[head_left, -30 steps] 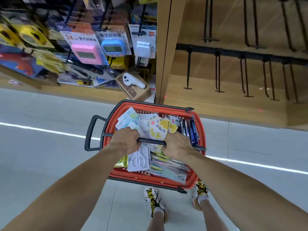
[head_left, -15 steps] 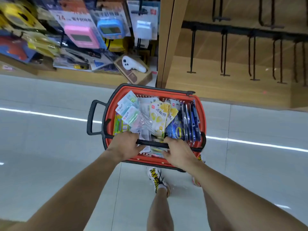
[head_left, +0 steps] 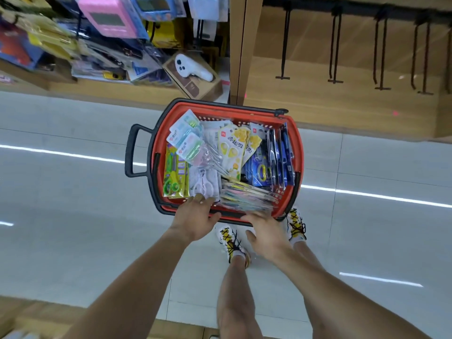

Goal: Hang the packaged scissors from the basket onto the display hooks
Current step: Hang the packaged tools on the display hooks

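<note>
Below, labelled left to right as seen from the head camera.

Stocked shelf (head_left: pixel 73 77): upper left; hung with carded goods, among them a pink digital timer (head_left: pixel 108 17); a white handheld device (head_left: pixel 192 68) lies on a brown box (head_left: pixel 198 88) at the shelf's right end.

Floor (head_left: pixel 61 192): pale grey tiles crossed by bright reflected light strips.

Basket handle (head_left: pixel 133 152): black loop projecting from the left end of the basket.

Basket (head_left: pixel 220 114): red plastic with black rim, standing on the floor below the wooden post (head_left: pixel 241 50).

Packaged scissors (head_left: pixel 230 150): all inside the basket; green-handled pack at left, white-handled pack (head_left: pixel 204 183) near the front, yellow-carded packs in the middle, dark blue packs upright at right.

Left hand (head_left: pixel 195 216): fingers extended and loose, tips at the basket's near rim, just touching the white-handled pack; gripping nothing.

Right hand (head_left: pixel 265 231): fingers spread and relaxed at the near rim, holding nothing; apart from the left hand.

Shoes (head_left: pixel 231 241): white with yellow-and-black lacing, just behind the basket.

Display hooks (head_left: pixel 335 45): black, bare, in a row on the wooden panel (head_left: pixel 342 101) at upper right, well apart from the basket.
</note>
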{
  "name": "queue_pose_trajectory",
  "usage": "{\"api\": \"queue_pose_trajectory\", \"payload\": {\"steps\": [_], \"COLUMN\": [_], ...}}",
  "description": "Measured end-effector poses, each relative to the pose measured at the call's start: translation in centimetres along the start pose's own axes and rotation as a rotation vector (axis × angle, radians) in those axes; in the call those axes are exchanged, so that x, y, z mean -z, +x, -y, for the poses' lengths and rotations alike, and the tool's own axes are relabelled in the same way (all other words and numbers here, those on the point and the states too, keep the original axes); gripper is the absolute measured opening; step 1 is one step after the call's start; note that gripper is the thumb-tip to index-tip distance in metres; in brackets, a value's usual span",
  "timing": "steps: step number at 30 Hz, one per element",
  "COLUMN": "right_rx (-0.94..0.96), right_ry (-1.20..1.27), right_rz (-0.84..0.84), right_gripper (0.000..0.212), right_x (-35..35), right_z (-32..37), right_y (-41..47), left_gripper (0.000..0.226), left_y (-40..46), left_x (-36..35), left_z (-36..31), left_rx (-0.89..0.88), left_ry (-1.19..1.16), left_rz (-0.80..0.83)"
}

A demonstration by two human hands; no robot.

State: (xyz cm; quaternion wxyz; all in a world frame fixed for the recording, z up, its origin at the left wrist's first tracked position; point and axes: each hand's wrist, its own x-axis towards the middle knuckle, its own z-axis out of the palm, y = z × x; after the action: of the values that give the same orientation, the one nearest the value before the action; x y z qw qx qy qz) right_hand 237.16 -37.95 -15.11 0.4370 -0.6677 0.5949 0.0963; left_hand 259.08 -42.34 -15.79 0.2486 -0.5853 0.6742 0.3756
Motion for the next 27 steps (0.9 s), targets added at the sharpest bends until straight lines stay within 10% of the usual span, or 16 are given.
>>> {"api": "queue_pose_trajectory", "payload": {"steps": [6,10,19,27], "right_rx": [-0.024,0.001,0.058,0.065], "right_ry": [0.005,-0.023,-0.28,-0.514], "right_rz": [-0.397,-0.574,-0.102,-0.02], "right_gripper": [0.022,0.045,0.094,0.101], "right_x": [0.5,1.8,0.9,0.0], "right_z": [-1.6,-1.2,1.1,1.0], "right_y": [-1.0,0.2,7.3,11.2], "left_gripper": [0.061,0.051,0.054,0.055], "left_y": [0.0,0.8,2.8,4.9], "left_x": [-0.9,-1.2,-2.3,-3.9], "left_z": [-2.3,-3.8,-4.7,-2.5], "left_rx": [0.014,0.153,0.313,0.427], "left_ry": [-0.025,-0.3,-0.393,-1.101], "left_rz": [-0.016,-0.16,-0.11,-0.133]}}
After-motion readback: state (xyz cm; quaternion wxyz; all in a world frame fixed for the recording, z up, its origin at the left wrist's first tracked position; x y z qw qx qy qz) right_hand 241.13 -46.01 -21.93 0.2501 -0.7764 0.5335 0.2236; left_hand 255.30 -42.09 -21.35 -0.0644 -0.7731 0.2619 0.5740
